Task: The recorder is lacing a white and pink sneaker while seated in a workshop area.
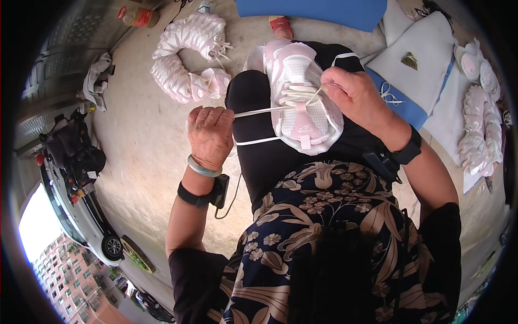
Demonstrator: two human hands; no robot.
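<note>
Pink and white, the shoe sits in the head view on the lap, over the black trousers, with its tabbed end toward the body and its lacing facing up. The thighs seem to serve as a bench, which would explain why neither hand grips the shoe itself.

The left hand is clenched, knuckles up, just outside the left thigh, and the lace runs from it to the shoe in a straight line; so straight a run suggests tension. The right hand is close against the shoe's other side, thumb and forefinger pinching a shorter stretch of lace that slants up from the lacing. Hands set on opposite sides look suited to drawing the lace two ways while leaving most of the lacing in sight.

On the floor to the left, a curved row of similar shoes stands packed tightly, probably to save room. At the far right is another row, apparently shoes too, beyond a pale sheet. A loose lace lies on blue material near the right knee, perhaps put there for easy reach.
</note>
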